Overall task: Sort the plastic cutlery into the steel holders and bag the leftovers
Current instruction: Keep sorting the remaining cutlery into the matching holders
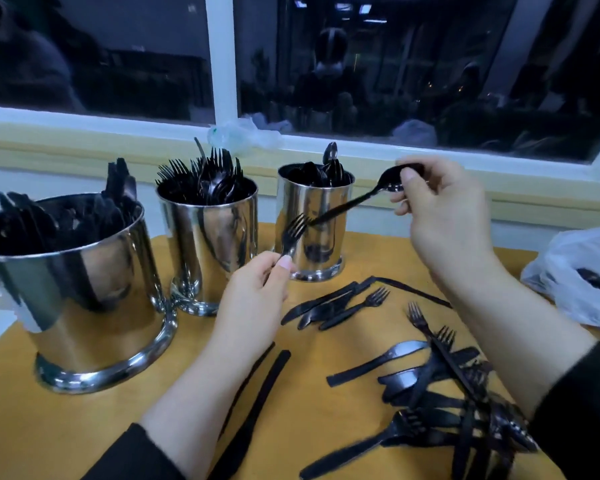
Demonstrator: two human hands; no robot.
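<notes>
Beside the spoon holder (pixel 315 216), the right hand (pixel 440 216) pinches a light, stiff spoon (pixel 357 199) by its bowl; the left hand (pixel 257 299) pinches a fork (pixel 293 233) at its handle. Both probably flex slightly, so mid-handle grips suit them best.

Canteen: steel holders (pixel 207 251) crammed with plastic cutlery (pixel 440 393).

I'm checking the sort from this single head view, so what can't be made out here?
- Plastic bag: cut off by the right edge; contents mostly veiled.
- Left holder: blurred, so its cutlery type is unclear.
- Cutlery pile: partly hidden under the right forearm.
- Spoon bowl: partly covered by the right hand fingers.
</notes>
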